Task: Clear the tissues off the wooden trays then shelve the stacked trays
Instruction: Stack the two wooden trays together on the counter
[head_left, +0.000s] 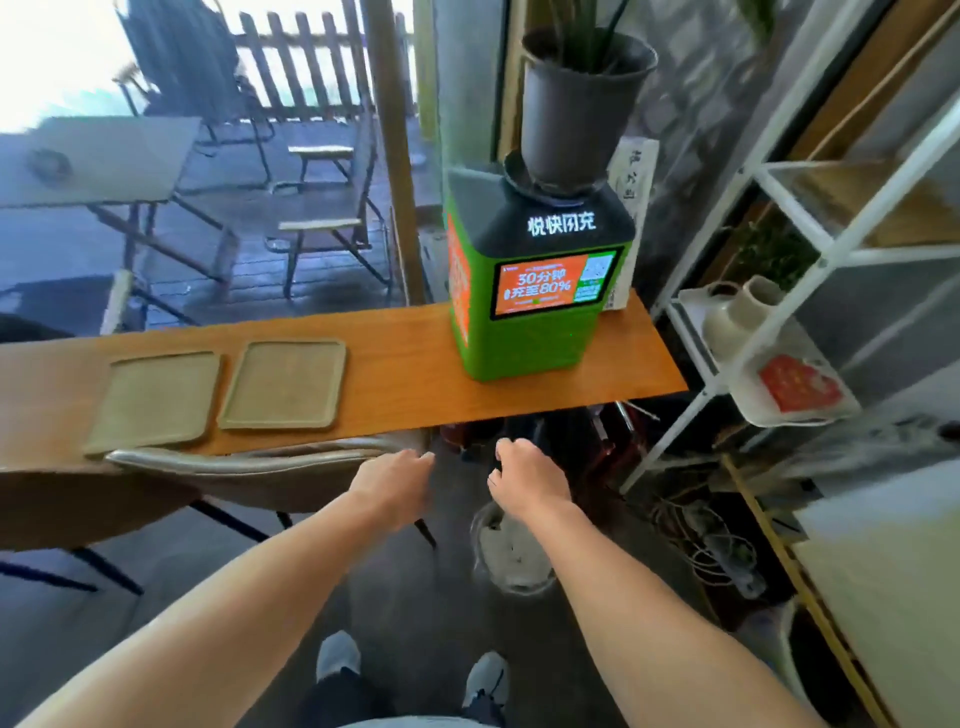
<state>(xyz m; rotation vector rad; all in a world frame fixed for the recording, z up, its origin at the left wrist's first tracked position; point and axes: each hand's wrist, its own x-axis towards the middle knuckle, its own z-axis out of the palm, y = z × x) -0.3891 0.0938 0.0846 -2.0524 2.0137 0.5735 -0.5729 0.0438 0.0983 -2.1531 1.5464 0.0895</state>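
- Nearest the camera, two bare forearms reach forward over grey shoes (485, 678); the left hand (392, 480) has its fingers loosely extended and holds nothing, and the right hand (524, 480) is curled, also holding nothing.
- Two wooden trays (283, 384) lie flat side by side on the wooden counter (405, 374), long axes pointing away from the person and tilted slightly right, with no tissues showing on them.
- A chair back (249, 460) stands between the hands and the trays.
- A green charging kiosk (535, 306) with a potted plant (576, 104) on top stands to the trays' right; a white shelf unit (779, 249) stands further right; a bin (511, 551) sits below the right hand.
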